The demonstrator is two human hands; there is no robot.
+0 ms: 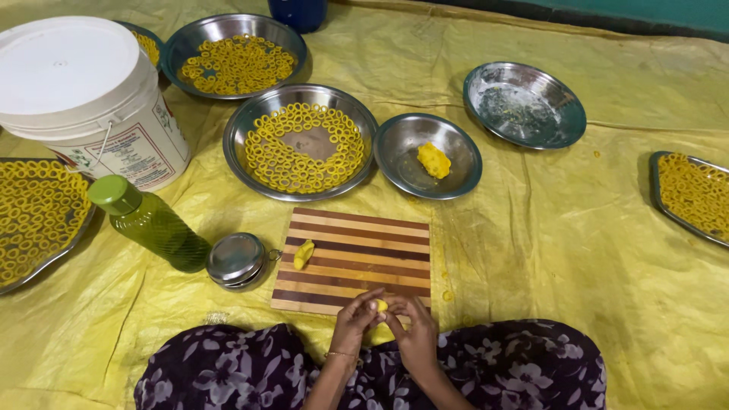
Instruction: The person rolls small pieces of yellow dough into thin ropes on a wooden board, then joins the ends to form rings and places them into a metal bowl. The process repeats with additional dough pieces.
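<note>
My left hand (355, 319) and my right hand (414, 330) meet at the near edge of a striped wooden board (357, 258), both pinching a small piece of yellow dough (381, 307) between the fingertips. Another small dough piece (303, 253) lies on the board's left side. Beyond the board, a steel plate (235, 148) carries many yellow dough rings (304, 148). A smaller steel bowl (395, 156) to its right contains a lump of yellow dough (433, 160).
A white lidded bucket (87, 95) and a green bottle (148, 222) stand at left, a small round steel tin (236, 260) beside the board. More ring-filled plates sit at far left (38, 216), back (235, 57) and right (692, 193). A steel plate with only residue (524, 104). Yellow sheet (547, 243) covers the floor.
</note>
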